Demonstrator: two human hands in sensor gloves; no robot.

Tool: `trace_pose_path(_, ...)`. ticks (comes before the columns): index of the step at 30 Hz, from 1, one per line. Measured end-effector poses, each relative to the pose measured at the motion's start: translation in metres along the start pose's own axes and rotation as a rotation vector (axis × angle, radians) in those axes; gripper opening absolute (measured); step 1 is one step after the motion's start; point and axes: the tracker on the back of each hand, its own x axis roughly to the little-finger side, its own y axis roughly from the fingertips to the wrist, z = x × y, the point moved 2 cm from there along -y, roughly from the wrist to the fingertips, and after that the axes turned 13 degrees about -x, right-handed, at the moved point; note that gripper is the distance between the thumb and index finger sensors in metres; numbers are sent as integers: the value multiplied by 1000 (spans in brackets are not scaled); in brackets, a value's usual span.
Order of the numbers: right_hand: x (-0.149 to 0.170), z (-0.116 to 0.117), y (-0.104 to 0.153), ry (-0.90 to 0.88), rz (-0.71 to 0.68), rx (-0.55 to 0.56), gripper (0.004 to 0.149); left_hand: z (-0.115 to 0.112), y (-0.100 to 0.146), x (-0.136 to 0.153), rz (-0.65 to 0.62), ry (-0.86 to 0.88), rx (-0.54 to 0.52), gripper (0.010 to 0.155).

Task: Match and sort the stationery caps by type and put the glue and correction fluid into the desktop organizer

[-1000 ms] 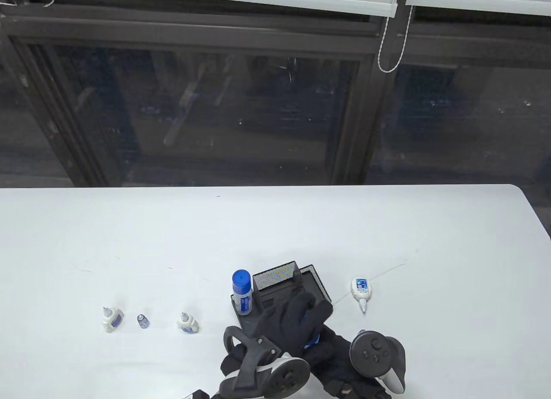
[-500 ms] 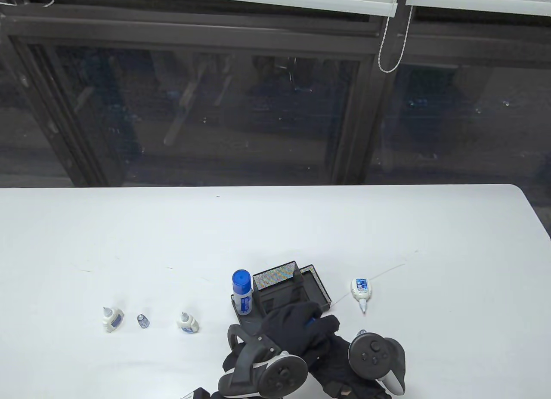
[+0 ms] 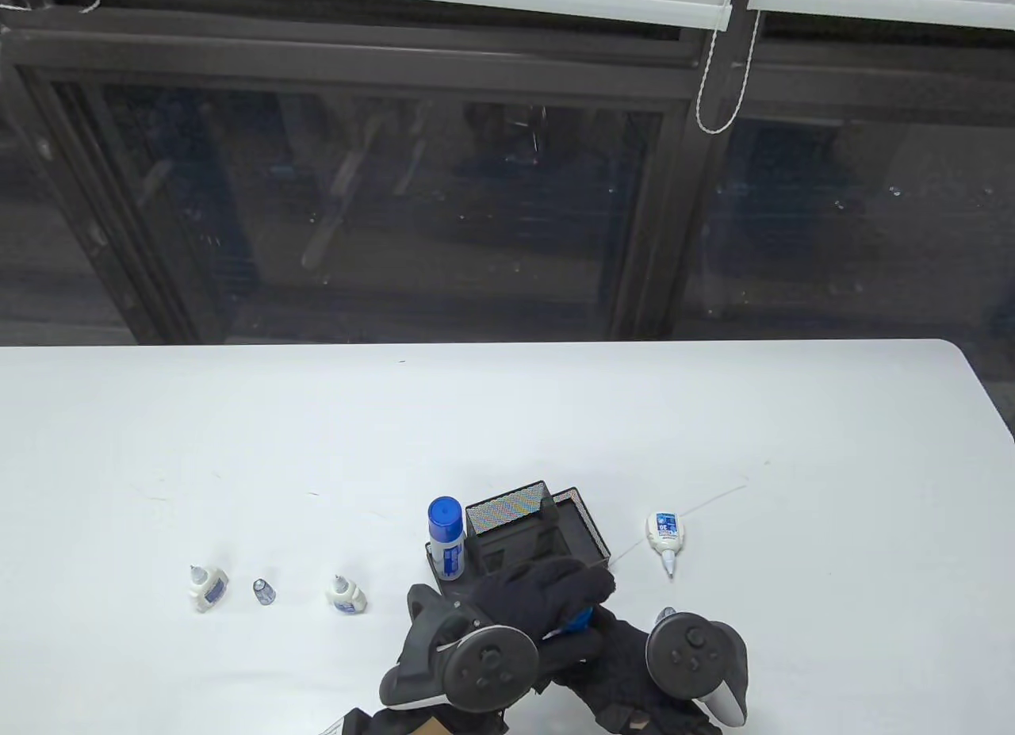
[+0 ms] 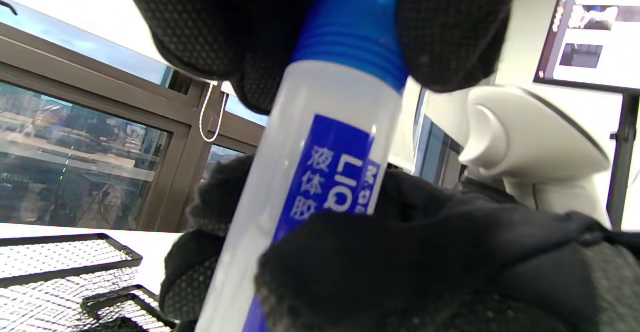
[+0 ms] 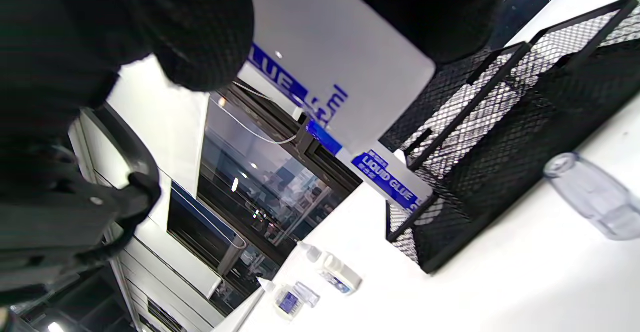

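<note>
Two hands: we see both gloved hands meet at the near edge of the table (image 3: 714, 418), just in front of the desktop organizer (image 3: 591, 533).
Left hand: our left hand (image 3: 547, 596) lies over the top of a liquid glue bottle (image 4: 320, 172); in the left wrist view its fingers (image 4: 450, 27) curl round the blue cap (image 4: 352, 27).
Right hand: our right hand (image 3: 626, 671) sits under the left one, and its fingers (image 4: 425, 267) wrap the clear body of the same bottle below the blue label.
Held bottle: it is tilted, cap end up in the left wrist view, off the table and just beside the organizer's near side.
Organizer: black mesh, with a second glue bottle (image 3: 446, 538) standing upright in its left compartment.
Clear cap: a small transparent cap (image 5: 590, 194) lies on the table near the organizer in the right wrist view.
Right of organizer: one white correction fluid bottle (image 3: 664, 535) lies on its side, nozzle toward us, apart from the organizer.
Left of organizer: two small white bottles (image 3: 208, 586) (image 3: 346, 594) stand well apart from it, with a small cap (image 3: 262, 591) between them.
</note>
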Motion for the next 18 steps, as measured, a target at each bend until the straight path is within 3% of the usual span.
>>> trace_pose_path(4, 2, -4, 2, 1, 11, 32, 68, -7, 0, 2, 20, 41, 50, 65)
trace_pose_path(11, 1, -5, 1, 11, -2, 16, 70, -2, 1, -3, 4, 28, -10, 62)
trace_pose_path(14, 0, -7, 2, 33, 7, -17, 78, 9, 2, 3, 38, 17, -63, 62)
trace_pose_path(18, 13, -20, 6, 20, 60, 57, 79, 34, 4, 20, 94, -43, -130, 62)
